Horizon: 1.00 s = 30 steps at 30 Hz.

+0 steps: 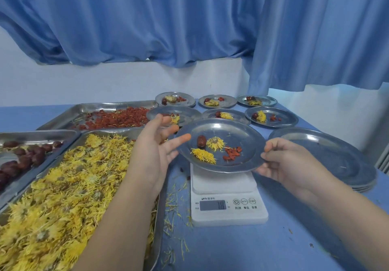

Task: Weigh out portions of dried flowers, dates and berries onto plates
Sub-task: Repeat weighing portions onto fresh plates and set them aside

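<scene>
Writing on the front panel of the white kitchen scale [229, 213]

All the readable text is on the scale under the steel plate [252, 144]. Its grey display [213, 205] shows the digits 78; whether a decimal point stands between them is too blurred to tell. Above the display runs a small brand line of a few Latin letters followed by Chinese characters, too small to read with certainty. To the right sit three round buttons [244, 201], the first bearing a power symbol, and under them are the printed labels 开/关, 单位 and 去皮. Tiny marks beside the display cannot be read.
</scene>
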### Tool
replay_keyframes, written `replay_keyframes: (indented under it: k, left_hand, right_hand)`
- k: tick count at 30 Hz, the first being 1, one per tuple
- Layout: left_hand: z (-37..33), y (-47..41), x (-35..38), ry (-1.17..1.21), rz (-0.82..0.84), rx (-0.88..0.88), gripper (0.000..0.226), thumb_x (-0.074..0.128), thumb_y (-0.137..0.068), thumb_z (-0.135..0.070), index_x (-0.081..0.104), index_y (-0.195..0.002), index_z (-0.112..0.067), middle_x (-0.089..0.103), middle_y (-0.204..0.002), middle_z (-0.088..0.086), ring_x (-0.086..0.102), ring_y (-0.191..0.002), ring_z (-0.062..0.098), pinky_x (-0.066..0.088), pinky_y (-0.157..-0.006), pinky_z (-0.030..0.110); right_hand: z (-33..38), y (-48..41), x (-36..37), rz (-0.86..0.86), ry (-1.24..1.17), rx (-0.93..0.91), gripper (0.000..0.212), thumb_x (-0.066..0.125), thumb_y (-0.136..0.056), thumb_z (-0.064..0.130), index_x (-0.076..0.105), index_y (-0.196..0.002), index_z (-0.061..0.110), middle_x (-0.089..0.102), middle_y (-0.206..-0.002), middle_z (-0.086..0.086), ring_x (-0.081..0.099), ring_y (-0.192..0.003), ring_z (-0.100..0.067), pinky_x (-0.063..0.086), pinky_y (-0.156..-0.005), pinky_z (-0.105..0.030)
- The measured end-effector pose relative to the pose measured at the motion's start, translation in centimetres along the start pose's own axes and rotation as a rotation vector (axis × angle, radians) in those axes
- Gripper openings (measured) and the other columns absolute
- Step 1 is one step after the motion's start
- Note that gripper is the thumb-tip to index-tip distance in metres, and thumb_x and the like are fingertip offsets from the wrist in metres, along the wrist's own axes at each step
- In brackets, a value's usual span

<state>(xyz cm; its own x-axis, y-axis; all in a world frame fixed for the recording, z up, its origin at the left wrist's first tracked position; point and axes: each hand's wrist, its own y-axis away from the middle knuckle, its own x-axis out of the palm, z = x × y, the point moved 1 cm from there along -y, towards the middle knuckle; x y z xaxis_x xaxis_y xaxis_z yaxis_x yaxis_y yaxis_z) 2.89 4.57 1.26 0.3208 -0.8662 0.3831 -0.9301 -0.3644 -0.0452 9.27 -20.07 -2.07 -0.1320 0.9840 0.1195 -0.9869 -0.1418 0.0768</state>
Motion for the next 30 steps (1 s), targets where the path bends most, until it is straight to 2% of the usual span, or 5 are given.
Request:
replay_keyframes:
  k: [7, 16, 22, 27, 30]
  left_hand:
    - [-0.7, -0.8, -1.4, 0.280, -0.031, -0.007, 0.028, 0.050, -0.096, -0.040, 0.065, -0.101, -0.017, 0.071, -0.107, 0.007, 0.071, -0.099, 0.031, 0.051, -0.092, 0.045]
    - [-5.4, -3.1, -0.6, 0.195, 0.110, 0.018, 0.023, 0.053, -0.095, -0.029, 0.065, -0.106, -0.014, 0.071, -0.108, 0.009, 0.073, -0.093, 0.030, 0.055, -0.081, 0.042]
    - [-7.7, -4.9, -2.2, 0.371, 0.175, -0.003, 0.024, 0.053, -0.093, -0.029, 0.066, -0.107, -0.013, 0.074, -0.105, 0.013, 0.071, -0.094, 0.038, 0.051, -0.089, 0.048]
    - [-7.4, -6.2, -3.3, 0.441, 0.148, -0.010, 0.030, 0.052, -0.092, -0.032, 0.066, -0.110, -0.013, 0.074, -0.102, 0.014, 0.072, -0.092, 0.039, 0.051, -0.085, 0.048]
    - [-6.5, -6.9, -3.7, 0.486, 0.101, -0.065, 0.033, 0.051, -0.092, -0.035, 0.067, -0.109, -0.013, 0.075, -0.100, 0.014, 0.073, -0.089, 0.038, 0.051, -0.080, 0.048]
  right_hand:
    - [3.2, -5.5, 2.6, -0.027, -0.025, -0.040, 0.030, 0.045, -0.089, -0.014, 0.048, -0.074, 0.012, 0.056, -0.068, -0.010, 0.059, -0.044, -0.016, 0.052, -0.044, -0.023]
    - [6.4, -16.0, 5.9, -0.185, -0.147, -0.064, 0.027, 0.038, -0.093, -0.013, 0.046, -0.082, 0.011, 0.049, -0.086, -0.010, 0.055, -0.067, -0.020, 0.054, -0.044, -0.024]
    - [7.8, -24.0, 6.1, -0.308, -0.076, -0.053, 0.027, 0.035, -0.095, -0.008, 0.046, -0.117, 0.002, 0.054, -0.106, -0.020, 0.060, -0.064, -0.024, 0.052, -0.039, -0.022]
    - [7.4, -29.8, 6.2, -0.395, -0.085, -0.053, 0.032, 0.034, -0.092, -0.010, 0.044, -0.120, 0.003, 0.056, -0.123, -0.018, 0.062, -0.062, -0.023, 0.057, -0.058, -0.029]
    - [5.6, -32.5, 6.3, -0.422, -0.069, -0.051, 0.041, 0.035, -0.093, -0.009, 0.040, -0.133, 0.000, 0.051, -0.131, -0.017, 0.063, -0.061, -0.022, 0.052, -0.041, -0.021]
